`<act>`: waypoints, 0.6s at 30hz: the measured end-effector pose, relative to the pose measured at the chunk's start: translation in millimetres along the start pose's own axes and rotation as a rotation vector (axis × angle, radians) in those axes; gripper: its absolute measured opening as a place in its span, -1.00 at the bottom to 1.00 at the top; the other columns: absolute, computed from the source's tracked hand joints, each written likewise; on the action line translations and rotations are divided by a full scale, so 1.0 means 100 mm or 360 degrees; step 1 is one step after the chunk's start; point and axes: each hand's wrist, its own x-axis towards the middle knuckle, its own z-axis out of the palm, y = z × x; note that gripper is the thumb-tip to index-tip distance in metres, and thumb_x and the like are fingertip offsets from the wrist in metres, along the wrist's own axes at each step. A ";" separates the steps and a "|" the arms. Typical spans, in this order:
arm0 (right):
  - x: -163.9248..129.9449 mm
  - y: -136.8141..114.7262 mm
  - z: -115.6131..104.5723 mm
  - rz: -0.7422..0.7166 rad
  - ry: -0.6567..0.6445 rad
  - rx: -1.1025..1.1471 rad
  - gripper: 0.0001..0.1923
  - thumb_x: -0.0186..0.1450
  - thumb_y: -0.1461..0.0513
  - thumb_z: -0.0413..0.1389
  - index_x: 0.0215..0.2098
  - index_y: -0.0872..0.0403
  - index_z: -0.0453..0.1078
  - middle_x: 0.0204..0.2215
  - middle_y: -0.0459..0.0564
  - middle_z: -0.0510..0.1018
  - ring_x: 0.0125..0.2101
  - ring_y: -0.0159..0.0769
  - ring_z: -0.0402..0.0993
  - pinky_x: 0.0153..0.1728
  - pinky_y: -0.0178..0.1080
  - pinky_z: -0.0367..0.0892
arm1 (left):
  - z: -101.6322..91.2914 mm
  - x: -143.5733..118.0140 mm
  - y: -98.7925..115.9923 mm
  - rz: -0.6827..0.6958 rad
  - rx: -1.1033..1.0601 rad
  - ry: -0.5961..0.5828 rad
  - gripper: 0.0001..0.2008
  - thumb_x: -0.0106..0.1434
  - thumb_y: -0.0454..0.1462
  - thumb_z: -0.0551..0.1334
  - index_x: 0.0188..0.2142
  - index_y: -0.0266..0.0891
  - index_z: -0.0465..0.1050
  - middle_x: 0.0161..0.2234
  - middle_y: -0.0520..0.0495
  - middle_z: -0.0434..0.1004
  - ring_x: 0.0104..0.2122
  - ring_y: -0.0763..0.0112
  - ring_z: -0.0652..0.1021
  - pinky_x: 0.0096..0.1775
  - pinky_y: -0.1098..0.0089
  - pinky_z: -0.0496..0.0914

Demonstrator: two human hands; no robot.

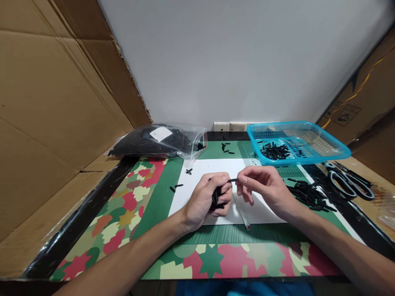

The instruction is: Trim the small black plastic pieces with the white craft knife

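Several small black pieces, short and narrow, are bunched in my left hand (210, 197), its fingers curled round them. Between the thumb and fingertips of my right hand (262, 185) is one end of a slim black piece (233, 180); its other end meets my left thumb and forefinger. Both hands are held over a white sheet (191, 197). Beneath them a thin clear strip (243, 216) lies on the sheet. A pile of the same black pieces (310, 195) lies right of my right hand. What kind of part they are I cannot make out.
At the back left lies a zip bag (148, 142) filled with black material. A blue basket (333, 153) with more black pieces stands at the back right. Black-handled scissors (348, 185) rest at the right edge. Loose pieces dot the green mat (160, 185). Cardboard (61, 90) walls the left side.
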 end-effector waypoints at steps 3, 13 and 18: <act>0.00 0.01 0.00 0.0001 -0.0011 0.0001 -0.71 0.42 0.06 0.35 -0.31 0.12 0.60 -0.49 -0.05 0.65 -0.63 -0.45 0.45 -0.57 -0.37 0.36 | 0.00 0.00 0.00 -0.0013 0.0000 -0.0016 -0.60 0.48 -0.14 0.19 -0.48 -0.20 0.18 -0.61 0.18 0.14 -0.70 0.65 0.11 -0.69 0.64 0.03; 0.00 0.00 0.00 0.0076 -0.0044 0.0001 -0.60 0.37 -0.02 0.39 -0.40 0.12 0.54 -0.60 -0.08 0.58 -0.65 -0.43 0.41 -0.59 -0.34 0.36 | 0.01 0.01 0.00 -0.0038 0.0033 -0.0042 -0.60 0.50 -0.12 0.16 -0.47 -0.21 0.21 -0.61 0.18 0.14 -0.69 0.65 0.08 -0.67 0.64 0.04; 0.00 0.01 0.00 0.0047 -0.0010 0.0006 -0.62 0.35 -0.01 0.41 -0.38 0.12 0.55 -0.59 -0.08 0.58 -0.66 -0.45 0.41 -0.60 -0.38 0.36 | 0.01 0.00 0.00 -0.0058 0.0030 -0.0017 -0.58 0.49 -0.10 0.18 -0.47 -0.21 0.19 -0.61 0.19 0.14 -0.69 0.66 0.08 -0.67 0.64 0.04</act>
